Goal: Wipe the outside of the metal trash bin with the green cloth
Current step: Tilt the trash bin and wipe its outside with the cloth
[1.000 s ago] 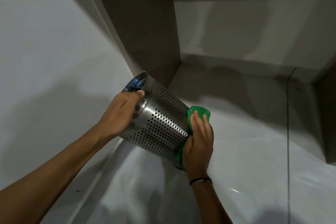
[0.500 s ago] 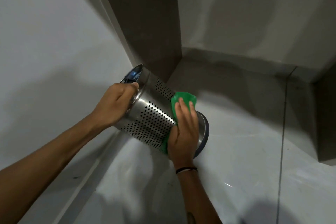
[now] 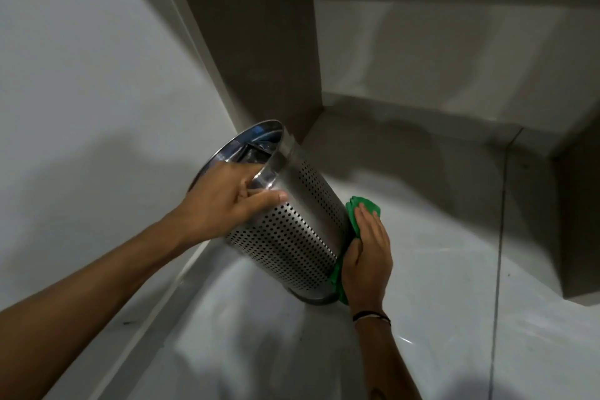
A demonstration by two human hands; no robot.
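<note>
Fingers, left: my left hand (image 3: pixel 227 204) clamps the rim of the metal trash bin (image 3: pixel 292 224), thumb laid along the perforated wall outside, the other fingers hooked over the rim and into the mouth.
Fingers, right: my right hand (image 3: pixel 367 256) lies flat and nearly straight, pressing the green cloth (image 3: pixel 358 214) against the bin's lower right flank; the cloth is pinned under the palm rather than pinched.
Bin, posture: tilted, mouth up and to the left, base down and to the right; I cannot tell whether the base edge touches the floor (image 3: pixel 454 269).
Bin, contents: something dark, perhaps a liner, shows inside the mouth; too dim to name.
Cloth, extent: bunched green shows beyond my fingertips and again below the heel of the hand, beside the bin's base band.
Wall (image 3: pixel 81 75): pale, close behind the bin's mouth side.
Step in hand: wiping the outer wall near the base, by my judgement, with the perforated face turned toward me uncovered by the cloth.
Next move calls for: a firm rim grip to turn the bin, steady palm pressure, and care that the cloth does not snag on the perforations.
</note>
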